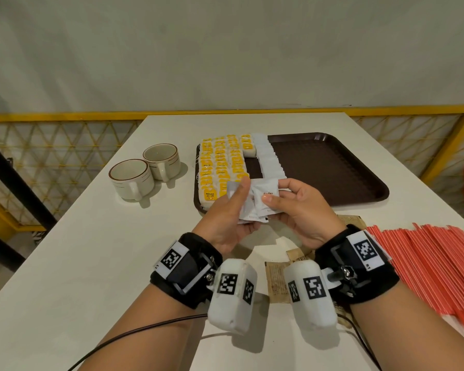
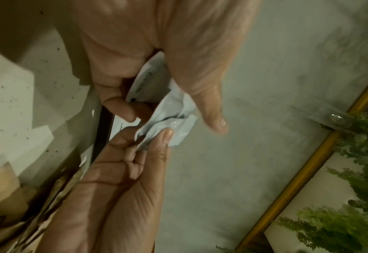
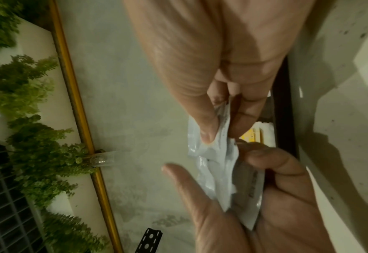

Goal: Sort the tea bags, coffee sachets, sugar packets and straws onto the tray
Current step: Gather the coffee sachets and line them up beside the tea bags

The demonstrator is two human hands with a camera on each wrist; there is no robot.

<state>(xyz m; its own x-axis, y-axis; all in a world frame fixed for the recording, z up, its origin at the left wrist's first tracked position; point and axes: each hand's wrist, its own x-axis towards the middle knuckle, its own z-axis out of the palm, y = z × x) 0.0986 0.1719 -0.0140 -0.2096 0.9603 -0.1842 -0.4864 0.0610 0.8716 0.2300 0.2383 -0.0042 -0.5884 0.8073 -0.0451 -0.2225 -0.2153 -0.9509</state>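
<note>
Yellow tea bags (image 1: pixel 220 162) fill the tray (image 1: pixel 332 167) at 9 o'clock; both hands, left hand (image 1: pixel 225 212) and right hand (image 1: pixel 303 210), pinch coffee sachets (image 1: pixel 255 202), while straws (image 1: pixel 426 263) wait.

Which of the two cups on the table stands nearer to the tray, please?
The farther cup, the one behind and to the right of its twin. It stands closer to the tray and its rows of yellow tea bags.

My head cam looks down and forward over the white table (image 1: pixel 65 263), taking in both wrists and the dark brown plastic tray (image 1: pixel 332 167) beyond. Both wrist cams sit super close, looking along the palms at the fingers. All three catch the crinkled white foil sachets (image 1: pixel 255 202) (image 2: pixel 167 123) (image 3: pixel 217 164).
</note>
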